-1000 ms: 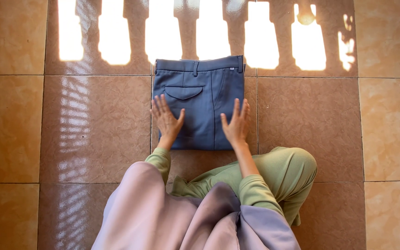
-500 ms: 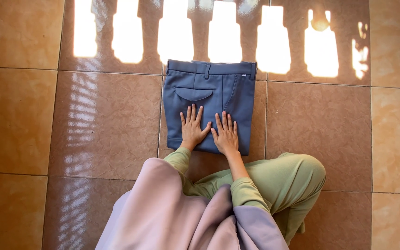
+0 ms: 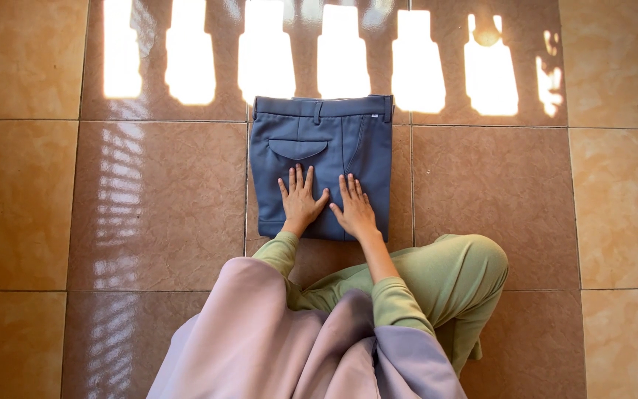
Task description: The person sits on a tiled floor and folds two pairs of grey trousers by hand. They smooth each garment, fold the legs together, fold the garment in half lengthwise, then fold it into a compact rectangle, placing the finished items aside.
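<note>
A folded pair of blue-grey trousers (image 3: 326,137) lies flat on the tiled floor in front of me, waistband at the far end and a back pocket flap facing up. My left hand (image 3: 300,201) rests palm down on the near part of the fabric, fingers spread. Beside it, my right hand (image 3: 354,208) lies flat on the trousers too, the thumbs almost touching. Neither hand holds anything. Green sleeves cover both forearms.
I sit on brown and orange floor tiles (image 3: 156,214) with a bent knee in green cloth (image 3: 467,270) at the right. A mauve cloth (image 3: 260,340) drapes down over my front. Bright patches of sunlight (image 3: 348,52) fall beyond the trousers.
My hands have moved from the outer edges of the folded trousers to its middle, side by side. The trousers stay folded in place.
</note>
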